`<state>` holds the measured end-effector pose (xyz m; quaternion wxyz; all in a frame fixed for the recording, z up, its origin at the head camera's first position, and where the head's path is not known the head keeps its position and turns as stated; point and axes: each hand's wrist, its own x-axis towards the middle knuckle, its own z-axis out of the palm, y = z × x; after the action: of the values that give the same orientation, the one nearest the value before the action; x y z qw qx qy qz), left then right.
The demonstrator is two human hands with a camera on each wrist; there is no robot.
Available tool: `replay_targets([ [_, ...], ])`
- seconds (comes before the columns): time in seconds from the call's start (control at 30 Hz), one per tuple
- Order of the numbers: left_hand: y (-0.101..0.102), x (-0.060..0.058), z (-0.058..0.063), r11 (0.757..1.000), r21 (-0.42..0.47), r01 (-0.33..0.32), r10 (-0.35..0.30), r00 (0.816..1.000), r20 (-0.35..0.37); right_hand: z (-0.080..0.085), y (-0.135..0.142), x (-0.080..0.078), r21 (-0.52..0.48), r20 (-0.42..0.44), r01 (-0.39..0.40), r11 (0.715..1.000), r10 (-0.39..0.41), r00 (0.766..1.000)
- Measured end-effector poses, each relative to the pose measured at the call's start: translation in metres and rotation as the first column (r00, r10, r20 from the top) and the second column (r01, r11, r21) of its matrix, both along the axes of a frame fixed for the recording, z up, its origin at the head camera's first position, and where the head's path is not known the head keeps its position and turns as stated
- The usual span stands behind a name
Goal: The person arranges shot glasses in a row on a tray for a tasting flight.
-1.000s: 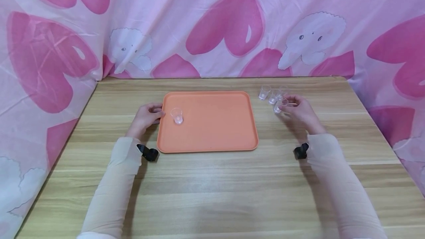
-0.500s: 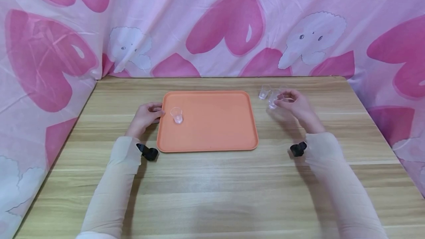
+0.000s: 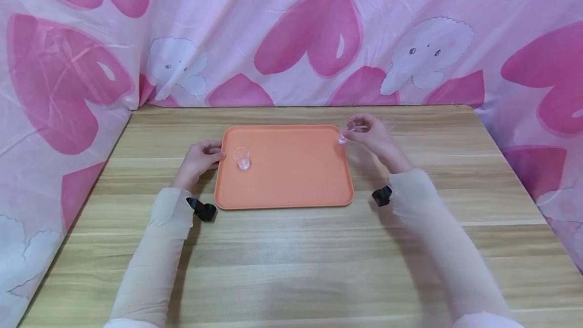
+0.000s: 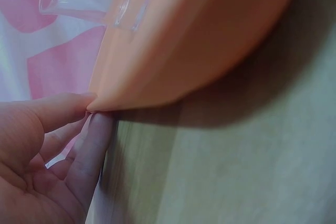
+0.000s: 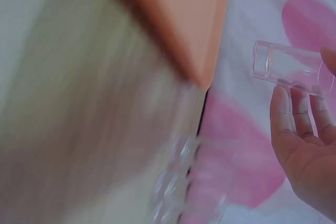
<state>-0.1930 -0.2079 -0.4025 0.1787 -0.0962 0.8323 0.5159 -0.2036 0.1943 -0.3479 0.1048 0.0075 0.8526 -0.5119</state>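
Observation:
My left hand (image 3: 195, 165) pinches the left rim of an orange tray (image 3: 287, 186) between thumb and fingers; in the left wrist view the thumb lies over the rim and a finger beneath it. On the tray's left part stands a small clear plastic cup (image 3: 243, 160), upright. With thumb and fingertips, my right hand (image 3: 377, 141) holds a second clear cup (image 5: 286, 64) by its sides near the mouth. In the head view this cup's base overlaps the tray's upper right corner.
More clear cups (image 5: 170, 184) stand blurred on the wooden table (image 3: 291, 257) beyond the tray's right side, mostly hidden behind the right hand in the head view. A pink heart-patterned curtain (image 3: 309, 29) hangs along the table's back and sides.
My right hand has taken a cup from the group at the right and carried it left to the tray's upper right corner. The left hand and tray have stayed put.

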Motion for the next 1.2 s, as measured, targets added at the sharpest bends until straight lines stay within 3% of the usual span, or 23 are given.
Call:
replay_targets([
  [0.17, 0.001, 0.0, 0.0, 1.0, -0.001, -0.01, 0.01, 1.0, 0.006, 0.006, -0.03, -0.01, -0.011, -0.002, -0.033, 0.999, 0.033, 0.999],
  [0.5, 0.0, 0.003, 0.001, 1.0, -0.003, -0.006, 0.006, 1.0, 0.013, 0.001, -0.089, -0.013, -0.174, -0.012, -0.087, 0.981, 0.086, 0.996],
  [0.8, 0.0, 0.004, -0.002, 1.0, 0.004, -0.002, 0.002, 1.0, -0.006, -0.01, -0.125, -0.006, -0.156, 0.015, -0.182, 0.971, 0.187, 0.982],
  [1.2, 0.002, 0.003, 0.0, 1.0, 0.016, -0.007, 0.008, 0.999, -0.035, -0.017, -0.157, 0.002, -0.137, 0.055, -0.246, 0.96, 0.255, 0.965],
])
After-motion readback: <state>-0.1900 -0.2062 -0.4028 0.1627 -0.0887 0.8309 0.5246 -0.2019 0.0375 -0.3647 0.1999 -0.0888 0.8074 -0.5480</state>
